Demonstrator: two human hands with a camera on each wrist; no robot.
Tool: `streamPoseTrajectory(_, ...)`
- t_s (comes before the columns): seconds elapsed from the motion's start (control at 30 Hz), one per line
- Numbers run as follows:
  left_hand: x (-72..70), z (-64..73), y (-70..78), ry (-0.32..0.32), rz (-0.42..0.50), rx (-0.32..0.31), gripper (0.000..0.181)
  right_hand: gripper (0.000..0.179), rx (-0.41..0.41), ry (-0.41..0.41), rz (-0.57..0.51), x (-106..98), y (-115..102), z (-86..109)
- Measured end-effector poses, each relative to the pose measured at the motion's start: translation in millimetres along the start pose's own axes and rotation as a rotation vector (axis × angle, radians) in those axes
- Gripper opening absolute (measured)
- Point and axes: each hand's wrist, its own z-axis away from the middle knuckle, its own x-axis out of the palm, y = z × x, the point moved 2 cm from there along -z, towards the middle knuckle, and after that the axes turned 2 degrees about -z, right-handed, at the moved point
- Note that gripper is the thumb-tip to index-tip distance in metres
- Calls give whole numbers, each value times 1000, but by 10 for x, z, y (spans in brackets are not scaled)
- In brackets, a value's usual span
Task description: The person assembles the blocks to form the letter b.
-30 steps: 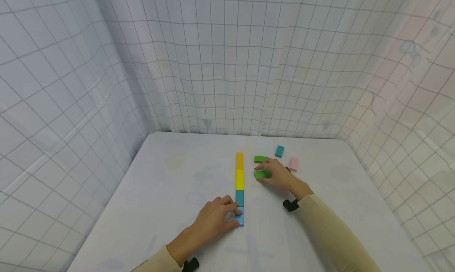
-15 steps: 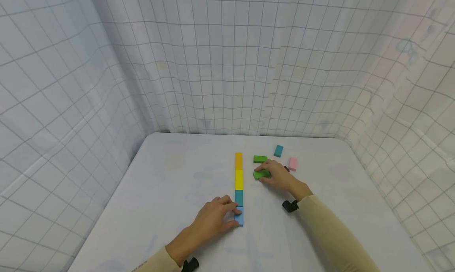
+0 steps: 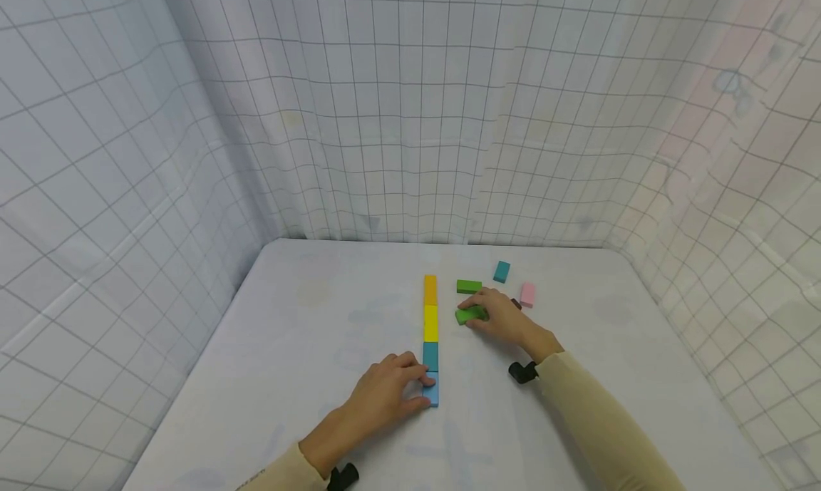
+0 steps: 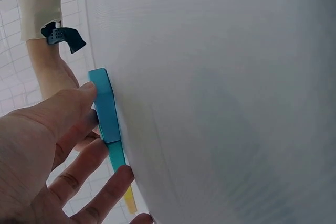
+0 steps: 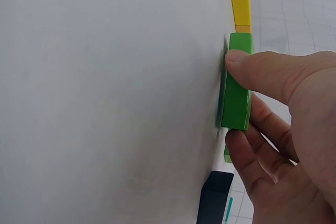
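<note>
A straight row on the table joins an orange block (image 3: 430, 290), a yellow block (image 3: 430, 323), a teal block (image 3: 430, 357) and a light blue block (image 3: 432, 395) end to end. My left hand (image 3: 380, 395) pinches the light blue block at the near end, thumb against its end face in the left wrist view. To the right of the row, my right hand (image 3: 503, 316) grips a green block (image 5: 239, 98) between thumb and fingers, with the block low over the white surface. Just beyond it lies a second green block (image 3: 469, 286).
Behind my right hand are a teal block (image 3: 502, 271), a pink block (image 3: 527, 294) and a dark block (image 5: 214, 198) mostly hidden by that hand in the head view. White gridded cloth (image 3: 398, 120) walls the table's back and both sides.
</note>
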Motion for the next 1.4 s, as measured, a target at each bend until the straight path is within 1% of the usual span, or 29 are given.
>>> streamPoseTrajectory(0.23, -10, 14, 3, 5, 10, 9, 28, 34, -27, -1, 13, 10, -35, -5)
streamPoseTrajectory(0.57, 3, 10, -6, 15, 10, 28, 27, 35, -42, 1, -13, 23, -148, 0)
streamPoseTrajectory(0.97, 4, 10, 8, 4, 11, 3, 29, 35, -23, -29, -20, 127, -186, -19)
streamPoseTrajectory(1.17, 5, 9, 21, 7, 7, 7, 28, 35, -29, -35, -18, 142, -204, -34)
streamPoseTrajectory(1.3, 1, 4, 18, 6, 2, 2, 29, 35, -50, -32, -21, 153, -206, -39)
streamPoseTrajectory(1.4, -2, 1, 15, 3, 5, -4, 30, 34, -82, -25, -11, 163, -202, -45)
